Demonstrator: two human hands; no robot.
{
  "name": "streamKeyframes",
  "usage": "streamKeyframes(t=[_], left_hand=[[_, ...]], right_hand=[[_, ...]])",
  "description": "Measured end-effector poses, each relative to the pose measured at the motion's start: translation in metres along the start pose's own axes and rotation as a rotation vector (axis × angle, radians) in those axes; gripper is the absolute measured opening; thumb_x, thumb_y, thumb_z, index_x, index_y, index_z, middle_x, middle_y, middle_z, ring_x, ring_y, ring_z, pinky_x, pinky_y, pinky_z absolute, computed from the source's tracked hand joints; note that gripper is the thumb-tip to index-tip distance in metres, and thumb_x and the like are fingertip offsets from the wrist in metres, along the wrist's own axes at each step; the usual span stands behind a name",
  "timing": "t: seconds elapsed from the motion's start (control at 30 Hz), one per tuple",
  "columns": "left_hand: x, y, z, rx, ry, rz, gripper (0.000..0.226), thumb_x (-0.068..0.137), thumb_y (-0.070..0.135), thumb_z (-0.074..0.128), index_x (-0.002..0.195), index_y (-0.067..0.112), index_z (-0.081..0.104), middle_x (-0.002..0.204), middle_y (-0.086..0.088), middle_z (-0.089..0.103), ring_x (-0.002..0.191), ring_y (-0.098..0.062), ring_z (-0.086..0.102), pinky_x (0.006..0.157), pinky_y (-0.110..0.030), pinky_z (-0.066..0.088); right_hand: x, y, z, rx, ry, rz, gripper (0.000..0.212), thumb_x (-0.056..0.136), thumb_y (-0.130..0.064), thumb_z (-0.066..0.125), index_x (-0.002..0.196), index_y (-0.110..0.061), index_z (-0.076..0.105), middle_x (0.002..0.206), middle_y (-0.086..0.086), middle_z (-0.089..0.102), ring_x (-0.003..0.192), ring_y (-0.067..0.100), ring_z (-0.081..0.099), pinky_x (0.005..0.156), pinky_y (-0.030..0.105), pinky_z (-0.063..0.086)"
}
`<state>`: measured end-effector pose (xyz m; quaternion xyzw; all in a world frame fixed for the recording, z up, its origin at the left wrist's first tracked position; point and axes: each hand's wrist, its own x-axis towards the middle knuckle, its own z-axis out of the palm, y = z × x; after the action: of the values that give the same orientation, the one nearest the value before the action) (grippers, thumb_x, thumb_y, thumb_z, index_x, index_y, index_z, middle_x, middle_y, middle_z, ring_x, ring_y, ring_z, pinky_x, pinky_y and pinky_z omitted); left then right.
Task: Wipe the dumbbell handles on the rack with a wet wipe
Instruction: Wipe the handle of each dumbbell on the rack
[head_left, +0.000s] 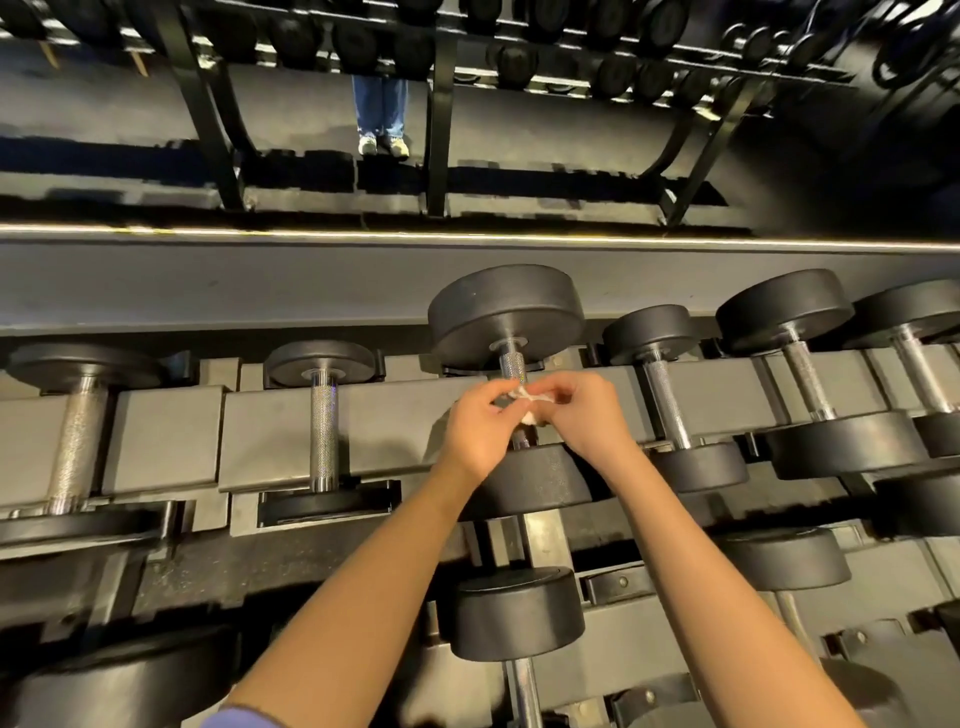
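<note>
Nearest, below the large black round-headed dumbbell at centre, a smaller black dumbbell sits on the lower tier. Over the centre dumbbell's knurled steel handle, the left hand and right hand both pinch a small crumpled white wet wipe, apparently folding it. Whether it touches the handle, I cannot tell. Next, I judge, it must wrap that handle and rub along it. The dumbbell's near head crowds the wrists. To its left and right, other dumbbells wait on the grey metal rack. Beyond it stand blue-jeaned legs.

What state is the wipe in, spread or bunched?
Bunched: the wipe is a small crumpled wad pinched between the left hand and right hand at the handle.
</note>
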<state>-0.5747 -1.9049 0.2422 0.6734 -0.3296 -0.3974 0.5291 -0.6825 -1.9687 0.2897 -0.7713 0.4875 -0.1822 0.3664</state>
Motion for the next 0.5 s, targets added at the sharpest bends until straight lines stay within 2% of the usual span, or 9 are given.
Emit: streamKeyframes(t=[0.07, 0.17, 0.27, 0.37, 0.5], left_hand=[[0.006, 0.001, -0.001, 0.046, 0.016, 0.038, 0.02, 0.089, 0.012, 0.065, 0.108, 0.009, 0.07, 0.099, -0.003, 0.07, 0.089, -0.013, 0.065, 0.084, -0.025, 0.052], [0.015, 0.006, -0.001, 0.119, 0.118, 0.065, 0.015, 0.089, 0.01, 0.064, 0.102, 0.006, 0.069, 0.092, -0.001, 0.068, 0.081, -0.007, 0.06, 0.072, -0.01, 0.046], [0.03, 0.008, -0.003, 0.203, 0.257, 0.092, 0.016, 0.091, 0.015, 0.061, 0.104, 0.01, 0.069, 0.099, -0.002, 0.068, 0.088, -0.011, 0.061, 0.082, -0.025, 0.05], [0.042, 0.007, 0.001, 0.305, 0.27, 0.143, 0.023, 0.094, 0.019, 0.056, 0.113, 0.013, 0.067, 0.106, -0.003, 0.064, 0.096, -0.017, 0.06, 0.088, -0.034, 0.049], [0.047, 0.004, 0.006, 0.465, 0.172, 0.215, 0.028, 0.098, 0.021, 0.05, 0.123, 0.015, 0.063, 0.113, -0.002, 0.055, 0.1, -0.018, 0.055, 0.089, -0.033, 0.046]], right_hand=[[-0.005, -0.003, 0.0, 0.017, 0.051, 0.007, 0.016, 0.084, -0.004, 0.066, 0.099, -0.009, 0.072, 0.075, -0.005, 0.062, 0.069, 0.004, 0.056, 0.065, 0.011, 0.046], [-0.024, -0.003, 0.003, -0.026, 0.128, 0.029, 0.025, 0.093, -0.023, 0.058, 0.115, -0.016, 0.067, 0.104, -0.002, 0.068, 0.099, 0.015, 0.063, 0.083, 0.028, 0.049], [-0.037, -0.001, 0.006, -0.116, 0.134, 0.096, 0.042, 0.096, -0.042, 0.048, 0.13, -0.018, 0.056, 0.131, 0.0, 0.058, 0.118, 0.019, 0.054, 0.093, 0.032, 0.043], [-0.036, -0.001, 0.005, -0.127, 0.133, 0.135, 0.045, 0.096, -0.047, 0.044, 0.13, -0.02, 0.055, 0.131, 0.0, 0.058, 0.118, 0.02, 0.054, 0.092, 0.033, 0.044], [-0.035, 0.0, 0.006, -0.124, 0.135, 0.142, 0.04, 0.096, -0.048, 0.044, 0.12, -0.022, 0.063, 0.121, -0.003, 0.064, 0.108, 0.015, 0.058, 0.08, 0.026, 0.043]])
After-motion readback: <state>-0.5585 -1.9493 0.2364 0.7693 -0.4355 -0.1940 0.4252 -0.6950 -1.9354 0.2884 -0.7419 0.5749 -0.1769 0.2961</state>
